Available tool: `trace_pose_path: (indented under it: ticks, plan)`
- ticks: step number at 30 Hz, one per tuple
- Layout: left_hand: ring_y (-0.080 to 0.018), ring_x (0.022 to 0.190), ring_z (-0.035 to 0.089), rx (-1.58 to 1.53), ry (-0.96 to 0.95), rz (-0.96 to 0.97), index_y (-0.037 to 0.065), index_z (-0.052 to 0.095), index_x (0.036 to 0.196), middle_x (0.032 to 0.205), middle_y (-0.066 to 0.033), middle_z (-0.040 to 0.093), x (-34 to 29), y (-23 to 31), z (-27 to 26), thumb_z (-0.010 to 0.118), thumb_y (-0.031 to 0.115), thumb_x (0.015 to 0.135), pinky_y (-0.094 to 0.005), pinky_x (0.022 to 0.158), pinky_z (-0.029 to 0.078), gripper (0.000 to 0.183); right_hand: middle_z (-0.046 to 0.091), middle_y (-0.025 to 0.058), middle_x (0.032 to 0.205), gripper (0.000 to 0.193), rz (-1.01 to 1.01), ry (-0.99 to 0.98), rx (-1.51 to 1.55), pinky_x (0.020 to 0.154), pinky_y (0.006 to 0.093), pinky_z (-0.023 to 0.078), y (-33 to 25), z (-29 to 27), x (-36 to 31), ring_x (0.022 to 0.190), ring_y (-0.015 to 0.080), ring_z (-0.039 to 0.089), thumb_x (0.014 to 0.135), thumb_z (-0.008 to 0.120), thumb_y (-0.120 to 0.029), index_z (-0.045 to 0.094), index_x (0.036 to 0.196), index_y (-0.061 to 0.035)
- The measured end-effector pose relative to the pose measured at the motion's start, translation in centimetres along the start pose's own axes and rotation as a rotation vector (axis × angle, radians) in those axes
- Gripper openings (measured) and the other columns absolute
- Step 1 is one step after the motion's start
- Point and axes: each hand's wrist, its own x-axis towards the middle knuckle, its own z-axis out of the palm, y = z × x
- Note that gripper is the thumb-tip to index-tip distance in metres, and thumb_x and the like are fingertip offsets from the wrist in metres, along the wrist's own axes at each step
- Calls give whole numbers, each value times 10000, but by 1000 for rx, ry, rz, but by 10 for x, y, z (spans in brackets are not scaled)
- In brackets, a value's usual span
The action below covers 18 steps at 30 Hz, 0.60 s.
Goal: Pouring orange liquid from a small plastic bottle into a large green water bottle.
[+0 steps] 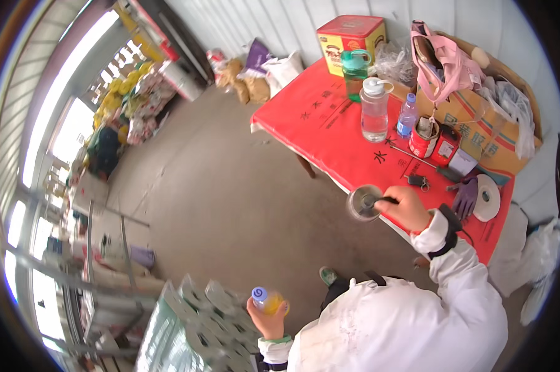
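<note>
In my left hand (269, 323), low in the head view, is a bottle (269, 302) with a purple-blue cap and yellow-orange contents. The fingers wrap around its body. My right hand (407, 209) grips the dark handle of a round, shiny metal-rimmed object (358, 203), perhaps a lid, at the near edge of the red-covered table (329, 133). Motion blur hides its exact kind. Close to that hand on the table lie a black key fob (417, 181), a purple glove (465, 197) and a white roll (487, 198).
Farther back on the table stand a clear water bottle (374, 115), a green bottle (355, 80), a small blue-labelled bottle (407, 118), a red-yellow tin (349, 40) and a pink bag (444, 62). Plastic-wrapped rolls (196, 316) are stacked at lower left, with metal railings (91, 242) beyond.
</note>
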Motion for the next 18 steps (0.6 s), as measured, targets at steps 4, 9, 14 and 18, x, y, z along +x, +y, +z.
trace_pose_path:
  ticks: [4,9,14,18]
  plan:
    - [-219,1012,516,77,-125,183,27,374,1213,1121,-122,471,136,40,36,806,79,541,-317,880,428,801,546,31,636,198,27,284,-40,552,248,389,-10,-2,73,622,69,492,788,641,-174,588,736,10]
    - [-221,1020,526,-106,-411,426,28,378,1226,1135,-119,493,258,101,94,798,76,562,-325,881,430,787,578,31,659,191,148,492,151,551,245,390,-18,3,157,607,86,504,820,611,-168,594,748,7]
    - [-214,1020,535,-234,-583,508,23,390,1214,1113,-110,519,332,145,166,799,83,572,-328,881,432,764,572,40,646,217,61,529,23,543,253,388,24,14,238,596,95,504,823,613,-191,594,753,14]
    - [-213,1003,553,-176,-659,522,20,397,1201,1101,-104,540,371,177,220,805,103,592,-318,868,443,738,568,41,629,231,42,567,-19,533,261,388,60,13,303,586,94,504,821,619,-203,596,757,18]
